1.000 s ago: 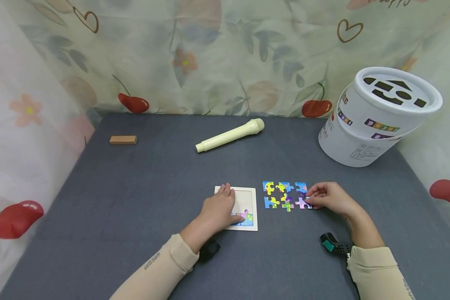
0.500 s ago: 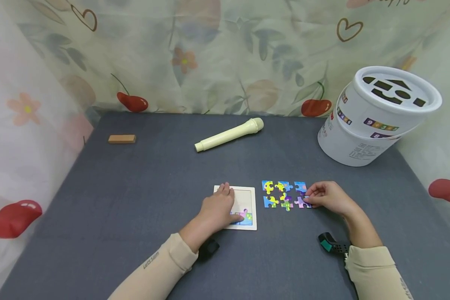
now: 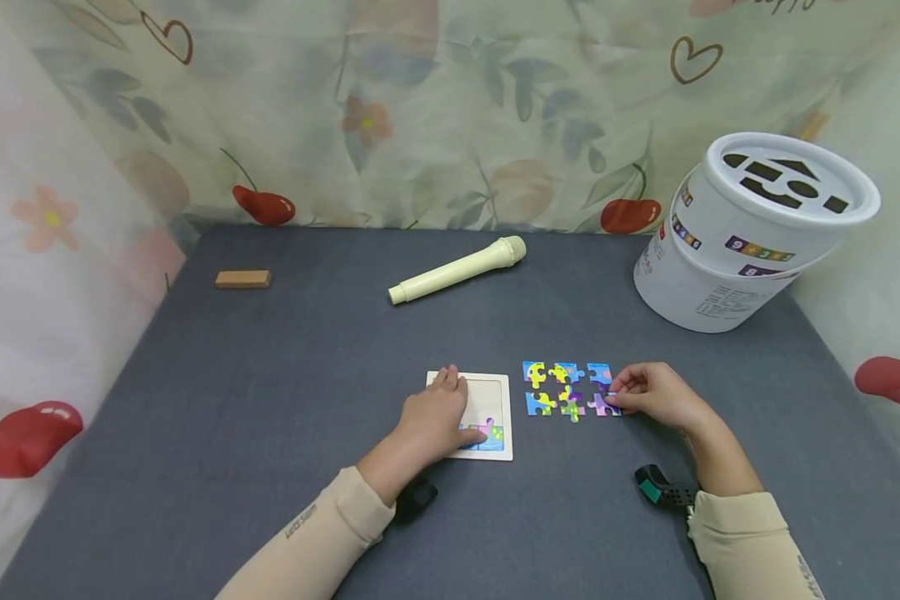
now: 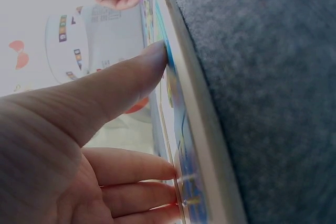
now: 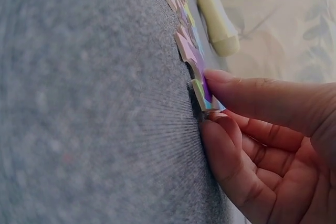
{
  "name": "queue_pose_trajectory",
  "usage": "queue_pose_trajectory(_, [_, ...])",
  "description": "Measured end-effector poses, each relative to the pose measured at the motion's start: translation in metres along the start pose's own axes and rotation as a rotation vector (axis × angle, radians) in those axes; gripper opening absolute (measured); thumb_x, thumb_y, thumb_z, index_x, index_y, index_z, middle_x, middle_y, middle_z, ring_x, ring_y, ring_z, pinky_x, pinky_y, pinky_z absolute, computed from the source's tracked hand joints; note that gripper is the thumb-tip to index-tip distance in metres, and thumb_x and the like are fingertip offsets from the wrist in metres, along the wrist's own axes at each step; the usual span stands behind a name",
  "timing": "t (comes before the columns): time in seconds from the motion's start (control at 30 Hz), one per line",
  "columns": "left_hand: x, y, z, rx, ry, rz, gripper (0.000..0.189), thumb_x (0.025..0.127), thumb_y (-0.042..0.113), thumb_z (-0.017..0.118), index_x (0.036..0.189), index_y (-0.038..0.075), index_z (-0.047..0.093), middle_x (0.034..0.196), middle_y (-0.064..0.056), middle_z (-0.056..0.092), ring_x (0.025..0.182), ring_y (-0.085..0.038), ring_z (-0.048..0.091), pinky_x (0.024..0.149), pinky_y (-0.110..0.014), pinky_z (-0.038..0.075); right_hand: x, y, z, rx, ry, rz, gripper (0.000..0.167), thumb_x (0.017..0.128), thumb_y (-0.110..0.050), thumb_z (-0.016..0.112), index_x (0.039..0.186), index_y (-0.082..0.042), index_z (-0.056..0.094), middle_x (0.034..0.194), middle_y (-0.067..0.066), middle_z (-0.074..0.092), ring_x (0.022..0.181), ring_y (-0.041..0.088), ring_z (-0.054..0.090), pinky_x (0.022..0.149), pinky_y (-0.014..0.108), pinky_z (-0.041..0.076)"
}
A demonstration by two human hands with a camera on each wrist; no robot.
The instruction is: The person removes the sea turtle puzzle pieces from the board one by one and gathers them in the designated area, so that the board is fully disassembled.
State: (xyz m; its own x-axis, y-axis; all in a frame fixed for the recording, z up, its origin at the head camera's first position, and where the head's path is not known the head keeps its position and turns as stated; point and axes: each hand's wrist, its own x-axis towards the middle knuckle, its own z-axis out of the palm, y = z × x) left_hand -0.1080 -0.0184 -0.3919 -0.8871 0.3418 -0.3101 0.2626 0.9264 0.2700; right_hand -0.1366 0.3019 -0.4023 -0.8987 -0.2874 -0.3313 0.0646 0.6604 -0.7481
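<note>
My left hand [image 3: 432, 417] rests on the white puzzle tray [image 3: 499, 392], fingers over its left part. In the left wrist view, the thumb [image 4: 149, 61] presses near joined puzzle pieces [image 3: 495, 437] along the tray's front side; the hand hides the rest of them. My right hand [image 3: 660, 396] pinches the edge of a pink-purple puzzle piece [image 3: 598, 404] at the right of a group of loose pieces. Seen from the right wrist, the thumb [image 5: 226, 80] lies on the piece's printed top and the index finger touches its edge. Other loose pieces [image 3: 572, 408] lie beside it in two rows.
A cream toy microphone [image 3: 457, 271] lies behind the tray. The small wooden block [image 3: 243, 279] is at the far left. A large white bucket [image 3: 750, 242] with shape cut-outs in its lid stands at the back right. Patterned curtains border the dark cloth-covered table [image 3: 270, 375].
</note>
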Motion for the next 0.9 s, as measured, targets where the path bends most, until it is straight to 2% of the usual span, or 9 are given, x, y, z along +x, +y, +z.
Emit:
queue_pose_trajectory(0.2, [0.0006, 0.0002, 0.0005, 0.004, -0.002, -0.001, 0.083, 0.08, 0.049, 0.068, 0.141, 0.0, 0.039, 0.152, -0.015, 0.028, 0.142, -0.024, 0.025, 0.102, -0.05, 0.041, -0.0014, -0.0023, 0.0014, -0.052, 0.024, -0.023, 0.022, 0.086, -0.016, 0.066, 0.092, 0.005, 0.061, 0.075, 0.003, 0.057, 0.063, 0.005, 0.051, 0.057, 0.022, 0.048])
queue_pose_trajectory(0.73, [0.0004, -0.0018, 0.0003, 0.013, 0.009, 0.001, 0.083, 0.08, 0.049, 0.068, 0.14, 0.0, 0.039, 0.151, -0.015, 0.029, 0.142, -0.024, 0.026, 0.102, -0.049, 0.041, 0.001, -0.0019, 0.0038, -0.069, 0.065, -0.029, 0.019, 0.084, -0.013, 0.068, 0.09, 0.004, 0.063, 0.074, 0.004, 0.059, 0.062, 0.005, 0.052, 0.056, 0.022, 0.048])
queue_pose_trajectory(0.9, [-0.0001, -0.0013, 0.0018, 0.01, 0.025, 0.017, 0.082, 0.079, 0.048, 0.069, 0.139, 0.0, 0.04, 0.15, -0.016, 0.031, 0.141, -0.024, 0.028, 0.102, -0.047, 0.042, -0.0018, 0.0008, 0.0023, -0.076, 0.068, -0.045, 0.024, 0.085, -0.021, 0.068, 0.091, 0.003, 0.064, 0.075, 0.005, 0.061, 0.063, 0.005, 0.055, 0.057, 0.022, 0.049])
